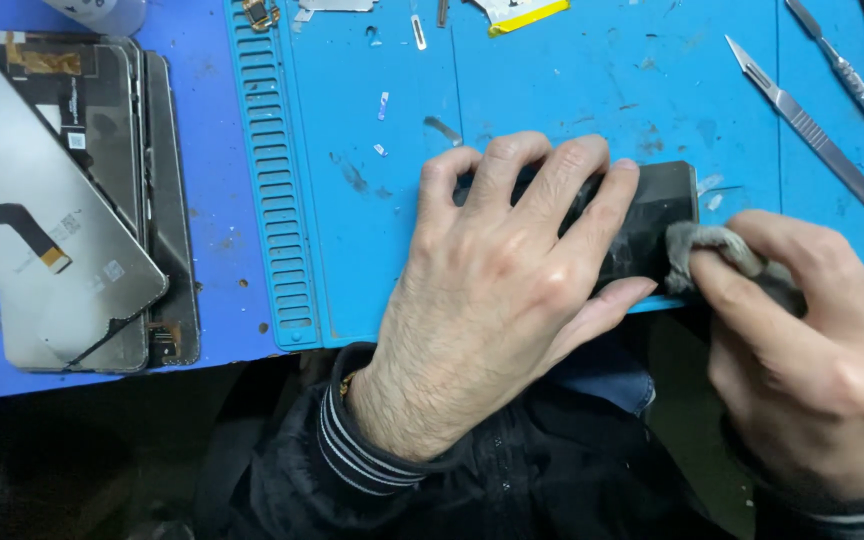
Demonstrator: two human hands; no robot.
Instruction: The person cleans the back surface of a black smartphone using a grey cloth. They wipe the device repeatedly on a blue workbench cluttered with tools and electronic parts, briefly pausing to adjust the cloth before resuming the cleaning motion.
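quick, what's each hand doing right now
Left hand: open, fingers spread, pressing flat on the dark phone on the blue mat.
Right hand: closed on a grey cloth, held against the phone's end.

- Flat black phone panel [652,215]: glossy, smooth, glass-like, with smudges
- Crumpled grey rag [717,250]: soft, matt cloth
- Blue ribbed work mat [372,200]: matt, rubbery, scuffed and stained
- Two slim silver scalpels [812,130]: brushed metal, knurled grips
- Stacked grey display panels [62,200]: smooth, dull sheen
- Blue counter [207,150]: matt, speckled with dirt
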